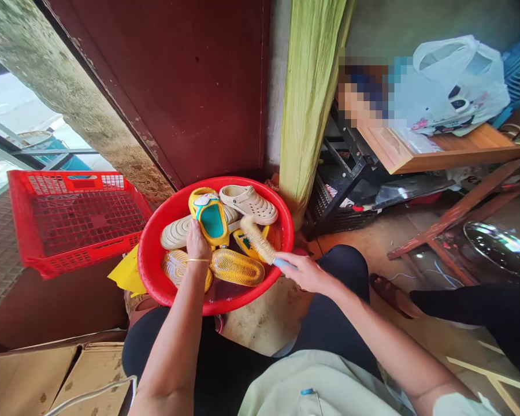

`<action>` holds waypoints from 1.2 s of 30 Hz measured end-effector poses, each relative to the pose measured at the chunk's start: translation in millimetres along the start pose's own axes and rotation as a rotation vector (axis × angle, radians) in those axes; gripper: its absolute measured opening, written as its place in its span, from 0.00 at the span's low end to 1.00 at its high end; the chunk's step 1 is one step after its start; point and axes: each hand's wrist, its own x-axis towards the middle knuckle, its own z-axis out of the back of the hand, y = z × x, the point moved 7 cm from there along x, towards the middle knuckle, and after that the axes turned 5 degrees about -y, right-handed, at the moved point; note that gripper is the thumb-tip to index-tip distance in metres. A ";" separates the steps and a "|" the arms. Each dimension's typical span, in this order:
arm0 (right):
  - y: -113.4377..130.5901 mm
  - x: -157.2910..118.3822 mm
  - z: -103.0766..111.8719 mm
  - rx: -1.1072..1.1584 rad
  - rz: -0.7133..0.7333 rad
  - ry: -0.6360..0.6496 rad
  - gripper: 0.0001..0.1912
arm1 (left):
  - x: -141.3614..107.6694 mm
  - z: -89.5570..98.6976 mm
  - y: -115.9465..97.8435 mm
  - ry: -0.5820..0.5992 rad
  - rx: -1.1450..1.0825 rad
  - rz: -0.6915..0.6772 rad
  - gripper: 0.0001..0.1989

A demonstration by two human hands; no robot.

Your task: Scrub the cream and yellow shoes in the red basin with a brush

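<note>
A yellow child's clog (212,216) with a teal insole is gripped in my left hand (197,241), held over a red basin (216,309). My right hand (309,273) is closed round the blue handle of a scrub brush (259,241), whose pale bristled head hangs over the basin's right side, apart from the held clog. Inside the basin lie a beige clog (249,205), a yellow shoe lying sole up (237,267), a second yellow shoe with a dark pattern (249,242) and several other shoes. Some water shows at the bottom.
To the left stands a red plastic crate (86,222), with cardboard boxes (86,370) nearer me. A dark red door (177,86) and a green-wrapped post (305,115) rise behind the basin. At right are a wooden table (472,147) bearing a plastic bag (459,86), and another person's foot (396,296).
</note>
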 end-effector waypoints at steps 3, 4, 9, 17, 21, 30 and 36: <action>-11.1 4.1 9.5 0.065 -0.042 -0.068 0.25 | 6.1 -16.2 15.2 -0.051 -0.022 0.110 0.31; -12.5 5.4 8.5 0.085 -0.041 -0.065 0.25 | 5.7 -19.0 20.3 -0.057 -0.027 0.156 0.32; -6.8 16.5 -9.9 0.071 0.016 0.010 0.25 | 2.3 19.8 6.7 -0.069 0.244 0.088 0.28; 16.8 82.4 -47.5 -0.549 0.130 0.232 0.24 | -43.4 102.3 -5.4 -0.023 1.387 0.159 0.32; -0.9 104.3 -45.2 -0.685 0.145 0.240 0.23 | -57.2 96.0 20.4 -0.077 1.275 0.148 0.40; -30.4 107.3 -41.8 -0.546 0.218 0.169 0.25 | -58.2 88.0 19.2 -0.255 0.851 0.130 0.44; -24.3 106.8 -32.9 -0.457 0.211 0.120 0.24 | -74.9 98.1 -23.3 -0.223 0.128 0.364 0.32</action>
